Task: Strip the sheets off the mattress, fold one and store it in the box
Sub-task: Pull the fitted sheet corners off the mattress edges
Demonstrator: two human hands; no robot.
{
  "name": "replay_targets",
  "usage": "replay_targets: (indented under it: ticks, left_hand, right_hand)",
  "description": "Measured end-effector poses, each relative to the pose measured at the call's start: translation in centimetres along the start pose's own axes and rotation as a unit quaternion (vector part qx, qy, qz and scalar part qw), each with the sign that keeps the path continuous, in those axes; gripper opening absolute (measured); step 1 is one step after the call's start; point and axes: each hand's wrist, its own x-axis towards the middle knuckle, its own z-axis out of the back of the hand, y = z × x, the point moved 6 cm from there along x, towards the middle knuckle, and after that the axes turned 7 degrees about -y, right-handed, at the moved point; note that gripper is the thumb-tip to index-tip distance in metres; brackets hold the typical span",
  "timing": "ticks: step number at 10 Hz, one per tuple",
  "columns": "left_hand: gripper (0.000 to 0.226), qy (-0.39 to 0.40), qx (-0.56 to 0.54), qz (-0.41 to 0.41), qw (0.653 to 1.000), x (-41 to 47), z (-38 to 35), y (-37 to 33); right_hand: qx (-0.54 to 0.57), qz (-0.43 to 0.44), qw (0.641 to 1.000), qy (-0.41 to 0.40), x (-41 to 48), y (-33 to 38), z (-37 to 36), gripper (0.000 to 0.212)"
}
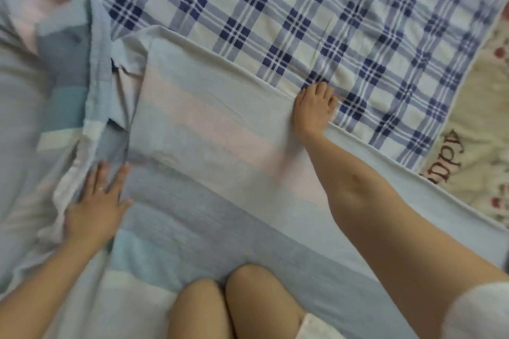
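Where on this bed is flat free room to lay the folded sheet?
Free: the blue plaid sheet beyond the right hand, up to the cream quilt. Crowded: bunched fabric past the left hand, and the striped sheet between both hands and the knees.

**Soft matt cloth throughout**

Showing as thin woven cloth, matt and lightly creased: the striped sheet (209,129), in pale blue, grey and pink bands, with a rougher, towel-like strip along its bunched left edge. Lying beneath, looking slightly coarser and equally matt: the checked sheet (275,8), blue on cream. Appearing thicker and plusher at the right edge: a cream quilt (476,129) with stitched lettering. Pressing on the striped cloth: bare left hand (96,209) and right hand (314,110).
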Motion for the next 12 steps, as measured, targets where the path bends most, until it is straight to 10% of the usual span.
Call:
replay_targets:
  ticks: [2,3,4,5,6,7,8,9,12]
  left_hand:
    - [0.047,-0.05,-0.051,0.114,0.991,-11.7,6.9,1.1]
    - [0.042,-0.025,-0.092,0.184,0.978,-19.3,6.0,-1.3]
    - [0.054,0.009,-0.116,0.289,0.95,-25.2,4.2,-1.9]
    - [0.054,0.004,-0.159,0.427,0.89,-32.2,3.2,-1.7]
    - [0.04,-0.032,-0.187,0.518,0.834,-38.3,2.8,-2.0]
    - [0.039,-0.054,-0.231,0.593,0.769,-42.3,0.7,-1.2]
    - [0.049,-0.085,-0.292,0.669,0.678,-42.6,-1.1,-0.9]
    - [0.055,-0.099,-0.346,0.68,0.639,-41.6,-1.5,1.0]
    - [0.13,-0.022,-0.356,0.699,0.62,-40.5,-5.1,28.7]
  right_hand:
    - [0.131,0.223,0.962,0.086,-14.1,9.3,5.0,0.052]
    - [0.103,0.553,0.808,0.176,-26.6,15.2,5.4,0.079]
    - [0.034,0.736,0.655,0.169,-35.3,18.9,1.4,0.061]
    - [0.282,0.824,0.397,0.289,-38.5,27.0,0.2,0.061]
    - [-0.29,0.71,0.575,0.284,-34.5,40.5,0.3,0.051]
    - [-0.211,0.703,0.663,0.152,-34.6,48.3,4.1,0.079]
    - [-0.199,0.782,0.558,0.194,-40.9,47.7,5.2,0.113]
    - [-0.229,0.786,0.537,0.203,-47.8,45.7,4.9,0.122]
    - [-0.201,0.638,0.691,0.274,-53.4,49.8,-2.0,0.099]
